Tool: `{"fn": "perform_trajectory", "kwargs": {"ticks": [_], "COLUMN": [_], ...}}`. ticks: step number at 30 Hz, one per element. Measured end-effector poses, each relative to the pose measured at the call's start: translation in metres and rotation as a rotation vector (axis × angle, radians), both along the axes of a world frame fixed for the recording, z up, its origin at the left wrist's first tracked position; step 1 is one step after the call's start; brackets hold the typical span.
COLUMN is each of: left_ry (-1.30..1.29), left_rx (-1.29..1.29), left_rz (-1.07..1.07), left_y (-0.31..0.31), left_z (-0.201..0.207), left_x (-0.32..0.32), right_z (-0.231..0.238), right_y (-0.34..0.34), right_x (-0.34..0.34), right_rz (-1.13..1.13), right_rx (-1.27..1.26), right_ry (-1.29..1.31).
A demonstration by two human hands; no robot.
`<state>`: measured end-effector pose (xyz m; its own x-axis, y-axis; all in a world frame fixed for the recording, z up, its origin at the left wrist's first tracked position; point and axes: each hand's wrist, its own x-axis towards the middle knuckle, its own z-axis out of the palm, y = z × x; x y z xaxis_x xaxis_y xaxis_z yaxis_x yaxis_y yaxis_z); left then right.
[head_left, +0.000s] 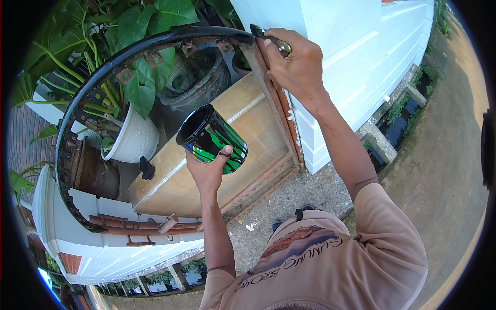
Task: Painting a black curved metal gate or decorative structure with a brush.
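My left hand (208, 169) is wrapped round a green paint can (219, 138), tilted, with black paint streaked down its side and a dark inside. Up by the white wall, my right hand (300, 64) grips a paintbrush (258, 32) whose bristles are black. The bristles are at the top corner of a metal gate frame (281, 111), by the end of its curved rail (129, 49). That rail is glossy black along its top, while the upright edge below my right hand is rusty brown. Whether the bristles touch the metal, I cannot tell.
Beyond the frame stand a white flowerpot (135, 137), a dark pot (199, 77) and large-leaved plants (157, 18). A dark cloth (147, 168) lies on the tiled ledge (173, 194). White wall (351, 57) rises at the right, with a drain (403, 121) beside the pavement.
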<state>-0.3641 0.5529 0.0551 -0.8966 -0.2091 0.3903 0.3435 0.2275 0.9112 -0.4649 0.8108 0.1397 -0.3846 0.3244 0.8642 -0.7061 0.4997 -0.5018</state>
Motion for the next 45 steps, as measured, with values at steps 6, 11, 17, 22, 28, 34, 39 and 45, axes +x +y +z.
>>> {"fn": "perform_trajectory", "kwargs": {"ticks": [6,11,17,22,28,34,39,45], "left_ry": [0.024,-0.038,-0.017,-0.017,-0.009,0.009,0.031,0.025], "left_rx": [-0.012,-0.059,-0.073,-0.042,-0.049,-0.122,-0.101,-0.103], "left_rz": [0.013,0.003,0.005,-0.007,-0.016,0.019,0.013,0.052], "left_y": [-0.005,-0.022,-0.019,-0.014,-0.007,0.0,0.006,0.011], "left_z": [0.002,0.0,0.005,0.008,0.015,0.019,0.017,0.023], "left_x": [0.003,-0.002,-0.005,-0.008,-0.016,-0.023,-0.028,-0.029], "right_z": [-0.013,-0.012,0.028,0.083,0.089,0.153,0.17,0.204], "right_y": [0.003,-0.001,0.003,-0.011,-0.009,-0.032,-0.046,-0.051], "right_x": [-0.008,-0.008,-0.016,-0.024,-0.03,-0.051,-0.061,-0.05], "right_rz": [0.132,0.082,-0.033,0.223,0.056,0.055,0.156,0.545], "right_rx": [-0.152,-0.166,-0.009,0.005,0.148,0.459,0.414,0.443], "right_ry": [-0.209,-0.184,-0.17,-0.164,-0.216,-0.273,0.012,-0.225]}}
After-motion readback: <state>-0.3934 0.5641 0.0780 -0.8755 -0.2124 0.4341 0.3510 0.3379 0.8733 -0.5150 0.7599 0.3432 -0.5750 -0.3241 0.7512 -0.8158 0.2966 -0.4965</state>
